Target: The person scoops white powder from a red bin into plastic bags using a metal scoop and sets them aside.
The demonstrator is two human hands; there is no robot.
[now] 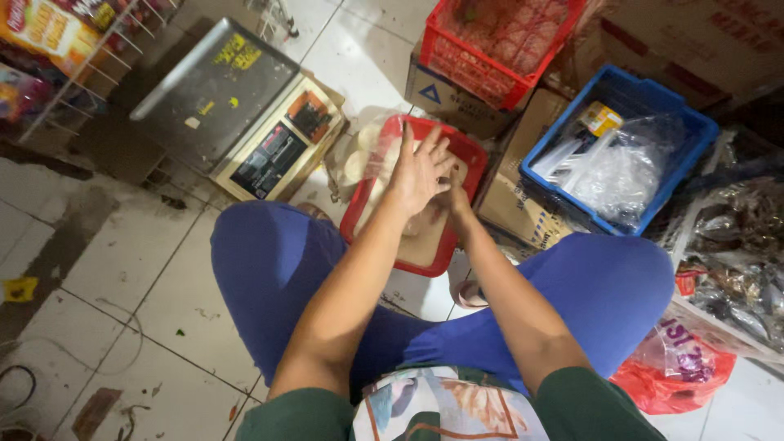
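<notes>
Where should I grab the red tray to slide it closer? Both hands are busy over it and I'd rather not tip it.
Take the red tray by its raised rim at the far right corner, coming from the right side. That rim is bare there, while the left hand and right hand cover the middle.

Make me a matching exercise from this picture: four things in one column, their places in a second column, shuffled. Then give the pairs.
Things:
1. weighing scale
2. blue crate
3. red tray
4. orange-red plastic bag

Places:
A. under the left hand and right hand
B. on the floor by the person's right knee
C. upper left, on the tiled floor
D. to the right, holding clear plastic bags

Pairs: 1-C, 2-D, 3-A, 4-B
</notes>
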